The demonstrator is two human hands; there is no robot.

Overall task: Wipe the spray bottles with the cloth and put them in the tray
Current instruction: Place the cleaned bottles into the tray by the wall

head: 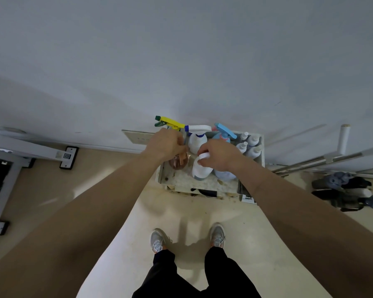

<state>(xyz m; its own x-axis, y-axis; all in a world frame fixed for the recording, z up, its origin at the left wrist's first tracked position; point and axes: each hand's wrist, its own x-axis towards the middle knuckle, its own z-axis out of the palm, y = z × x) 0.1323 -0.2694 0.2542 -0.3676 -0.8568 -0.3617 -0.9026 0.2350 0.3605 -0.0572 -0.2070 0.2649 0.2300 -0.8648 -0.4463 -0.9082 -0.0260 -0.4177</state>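
L hand [166, 145] is curled tight round the neck of the yellow-trigger bottle [170, 121], just below the yellow and green spray head. The fingers hide the neck, and only a blurred amber-pink bit of the body shows under the hand, standing in the tray [174, 183] at its left end. R hand [221, 157] grasps the top of the white bottle [201, 170]. Thumb and fingertips close on the white top, so its shape is hard to make out; the body stands upright in the tray's middle. Can't tell if either palm holds anything more, as both are turned away from the camera. Behind, btw the hands, is a 2nd white bottle [197, 140] w/ a blue and white spray head. Right of it is the blue-trigger bottle [225, 130], its pale blue body mostly covered by the R wrist. Small bottles [250, 145] w/ white caps crowd the tray's right end, touching each other. The tray sits against the wall [181, 61]. Its base is speckled, and what's under its front edge is dark and unclear. Below are grey shoes [158, 239] and black trousers on the beige floor [181, 211]. A metal frame [19, 147] is cut off at the left edge. On the right are poles [342, 138] and a dark heap [349, 191], too blurry to name.
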